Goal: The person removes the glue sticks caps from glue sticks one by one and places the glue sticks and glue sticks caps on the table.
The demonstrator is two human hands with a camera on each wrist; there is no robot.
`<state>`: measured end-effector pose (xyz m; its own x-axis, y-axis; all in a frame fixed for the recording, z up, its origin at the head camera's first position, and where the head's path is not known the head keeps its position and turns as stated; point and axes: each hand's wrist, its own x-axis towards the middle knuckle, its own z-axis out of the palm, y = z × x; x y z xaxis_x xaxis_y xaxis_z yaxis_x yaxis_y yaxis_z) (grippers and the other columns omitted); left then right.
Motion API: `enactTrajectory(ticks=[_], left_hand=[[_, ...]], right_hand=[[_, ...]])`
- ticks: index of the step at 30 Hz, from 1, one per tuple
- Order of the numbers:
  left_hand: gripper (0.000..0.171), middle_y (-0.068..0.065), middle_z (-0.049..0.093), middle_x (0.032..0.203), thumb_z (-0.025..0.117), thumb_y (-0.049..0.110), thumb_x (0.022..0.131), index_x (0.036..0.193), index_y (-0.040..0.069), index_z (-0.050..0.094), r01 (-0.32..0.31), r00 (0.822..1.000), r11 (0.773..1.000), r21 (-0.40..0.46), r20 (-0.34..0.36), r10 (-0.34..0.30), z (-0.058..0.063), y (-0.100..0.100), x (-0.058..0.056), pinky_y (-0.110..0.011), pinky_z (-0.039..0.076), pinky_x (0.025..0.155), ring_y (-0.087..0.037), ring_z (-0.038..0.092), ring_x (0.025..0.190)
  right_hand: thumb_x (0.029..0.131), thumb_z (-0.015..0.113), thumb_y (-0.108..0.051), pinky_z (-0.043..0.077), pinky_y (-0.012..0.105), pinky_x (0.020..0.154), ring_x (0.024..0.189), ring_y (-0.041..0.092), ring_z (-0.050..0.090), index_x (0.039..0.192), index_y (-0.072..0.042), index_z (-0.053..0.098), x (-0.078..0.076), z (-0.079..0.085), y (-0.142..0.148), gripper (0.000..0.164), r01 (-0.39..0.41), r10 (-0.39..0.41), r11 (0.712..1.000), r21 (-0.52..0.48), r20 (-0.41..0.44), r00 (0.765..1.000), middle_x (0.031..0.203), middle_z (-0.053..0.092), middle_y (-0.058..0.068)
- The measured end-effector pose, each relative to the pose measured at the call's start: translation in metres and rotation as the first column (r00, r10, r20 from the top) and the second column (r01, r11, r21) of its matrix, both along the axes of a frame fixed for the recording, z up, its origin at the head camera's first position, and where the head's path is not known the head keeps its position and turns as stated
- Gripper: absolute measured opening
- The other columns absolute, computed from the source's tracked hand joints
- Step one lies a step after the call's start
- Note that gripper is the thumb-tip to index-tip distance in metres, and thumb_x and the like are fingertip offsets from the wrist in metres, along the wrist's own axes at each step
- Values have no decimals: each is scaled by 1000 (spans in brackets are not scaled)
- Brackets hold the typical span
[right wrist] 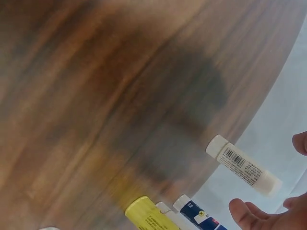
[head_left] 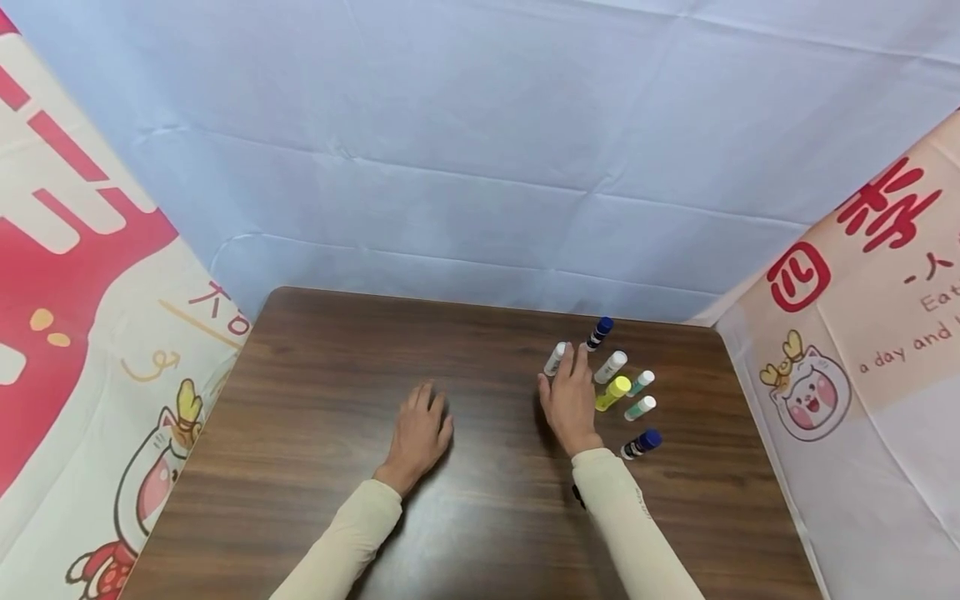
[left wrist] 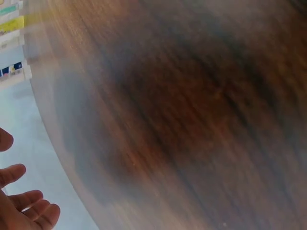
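Several glue sticks stand upright on the right part of the table. My right hand [head_left: 572, 404] reaches over the table at the leftmost white glue stick [head_left: 555, 358]. In the right wrist view, this white glue stick [right wrist: 244, 167], with a barcode on its side, stands between the thumb [right wrist: 301, 143] and the fingers [right wrist: 244, 215], with gaps on both sides. Just right of the hand are a yellow glue stick [head_left: 612, 394] and another white glue stick [head_left: 611, 367]. My left hand [head_left: 417, 429] is low over the middle of the table, fingers loosely extended, holding nothing.
Behind the right hand stands a blue-capped glue stick [head_left: 599, 333]; another blue-capped one [head_left: 641, 444] is nearer the front. Two small green-and-white glue sticks [head_left: 641, 408] stand farther right. The brown wooden table [head_left: 315, 383] meets a pale cloth backdrop [head_left: 450, 208], with printed cloths at both sides.
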<state>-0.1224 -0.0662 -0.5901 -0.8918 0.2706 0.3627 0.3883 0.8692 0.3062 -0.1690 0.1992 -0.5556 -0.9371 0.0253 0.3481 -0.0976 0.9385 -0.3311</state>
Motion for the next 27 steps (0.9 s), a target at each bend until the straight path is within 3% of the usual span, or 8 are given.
enactTrajectory(ticks=[13,18,27], left_hand=[[35,-24,53,128,67,18,89,118,-1,62,1,1000,1000,-23,9,-1,-1,4,-2,-51,45,95,-39,50,118],[27,-18,60,115,69,16,88,110,1,66,17,1000,1000,-6,-18,-17,-1,6,-5,-46,47,90,-33,55,107],[21,-13,65,109,67,15,89,106,3,70,13,1000,1000,23,13,-13,2,13,-8,-43,51,83,-29,60,100]], right_hand=[[95,61,-16,51,54,69,109,47,52,148,0,31,-12,3,5,63,-59,58,998,31,31,998,151,30,24],[98,58,-19,52,52,67,107,45,52,147,2,33,-16,3,5,59,-61,59,997,48,49,997,149,31,27],[96,59,-12,53,52,72,108,45,52,141,3,39,-24,6,4,52,-31,32,999,-20,74,997,142,34,29]])
